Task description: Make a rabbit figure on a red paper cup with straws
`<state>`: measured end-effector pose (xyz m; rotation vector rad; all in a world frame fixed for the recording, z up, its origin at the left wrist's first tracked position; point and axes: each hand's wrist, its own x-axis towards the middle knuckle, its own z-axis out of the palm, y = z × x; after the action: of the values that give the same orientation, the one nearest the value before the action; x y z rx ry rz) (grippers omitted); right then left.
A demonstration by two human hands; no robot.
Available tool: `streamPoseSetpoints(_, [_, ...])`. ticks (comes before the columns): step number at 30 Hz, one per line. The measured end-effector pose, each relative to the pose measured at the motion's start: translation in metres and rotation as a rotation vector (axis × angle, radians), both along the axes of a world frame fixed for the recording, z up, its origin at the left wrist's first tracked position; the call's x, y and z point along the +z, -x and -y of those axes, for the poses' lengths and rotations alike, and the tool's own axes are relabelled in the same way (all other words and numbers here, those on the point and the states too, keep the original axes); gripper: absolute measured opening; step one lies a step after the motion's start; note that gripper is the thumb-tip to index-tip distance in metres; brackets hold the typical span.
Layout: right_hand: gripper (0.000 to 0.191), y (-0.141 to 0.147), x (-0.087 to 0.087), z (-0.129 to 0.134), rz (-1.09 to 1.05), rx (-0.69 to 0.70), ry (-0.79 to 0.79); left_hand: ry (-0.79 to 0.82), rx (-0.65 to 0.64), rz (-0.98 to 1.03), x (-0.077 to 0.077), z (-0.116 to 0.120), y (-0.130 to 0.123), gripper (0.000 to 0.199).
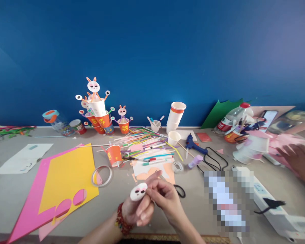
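Note:
A small round white paper face (138,192) with dark eyes and pink cheeks is held low in front of me. My left hand (139,211), with a red beaded bracelet at the wrist, is closed on it. The thumb and forefinger of my right hand (169,196) are pinched together at the face's right edge; what lies between them is hidden. Just beyond my hands are peach paper scraps (167,174). Black-handled scissors (180,191) lie partly covered behind my right hand. A roll of tape (102,185) rests to the left.
Yellow card (68,176) and pink sheets cover the left. Paper-cup rabbit figures (98,106) stand at the back, near loose sticks and pens (147,142). Right of centre are a blue glue gun (195,145) and a power strip (266,200). Another person's hand (298,162) reaches in at right.

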<state>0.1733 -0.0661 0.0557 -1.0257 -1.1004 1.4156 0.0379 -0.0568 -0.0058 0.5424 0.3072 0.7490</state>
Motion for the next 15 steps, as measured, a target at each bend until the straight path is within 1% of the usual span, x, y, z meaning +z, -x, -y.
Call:
streamPoseSetpoints(1, [0.032,-0.004,0.000,0.001,0.021,-0.042,-0.029,-0.045,-0.081,-0.008,0.010,-0.005,0.002,0.054])
streamPoseSetpoints(2, [0.032,-0.010,0.000,0.002,0.046,-0.099,-0.058,-0.080,-0.066,-0.068,0.019,-0.010,0.005,0.055])
streamPoseSetpoints(3, [0.032,-0.017,0.000,0.002,0.070,-0.167,-0.083,-0.134,0.002,-0.169,0.027,-0.016,0.010,0.050])
streamPoseSetpoints(4, [0.031,-0.025,0.000,0.001,0.093,-0.239,-0.098,-0.211,0.090,-0.297,0.033,-0.021,0.017,0.041])
streamPoseSetpoints(5, [0.029,-0.033,0.000,0.000,0.111,-0.327,-0.103,-0.293,0.206,-0.448,0.036,-0.025,0.024,0.033])
streamPoseSetpoints(6, [0.028,-0.042,0.001,-0.002,0.118,-0.380,-0.099,-0.368,0.345,-0.577,0.037,-0.029,0.032,0.035])
streamPoseSetpoints(8, [0.029,-0.054,0.000,-0.006,0.141,-0.382,-0.086,-0.444,0.555,-0.750,0.035,-0.034,0.048,0.043])
streamPoseSetpoints(9, [0.030,-0.057,0.000,-0.008,0.144,-0.354,-0.067,-0.467,0.630,-0.813,0.033,-0.035,0.054,0.045])
streamPoseSetpoints(10, [0.031,-0.058,-0.001,-0.009,0.139,-0.317,-0.036,-0.501,0.658,-0.869,0.032,-0.036,0.059,0.047])
streamPoseSetpoints(11, [0.033,-0.057,-0.003,-0.010,0.125,-0.280,0.006,-0.534,0.660,-0.914,0.031,-0.036,0.062,0.049])
streamPoseSetpoints(13, [0.034,-0.052,-0.007,-0.011,0.079,-0.219,0.101,-0.607,0.590,-0.956,0.034,-0.036,0.061,0.049])
streamPoseSetpoints(14, [0.035,-0.048,-0.010,-0.010,0.057,-0.198,0.141,-0.628,0.543,-0.938,0.036,-0.036,0.059,0.045])
streamPoseSetpoints(15, [0.036,-0.044,-0.012,-0.010,0.039,-0.181,0.171,-0.631,0.494,-0.896,0.040,-0.035,0.056,0.035])
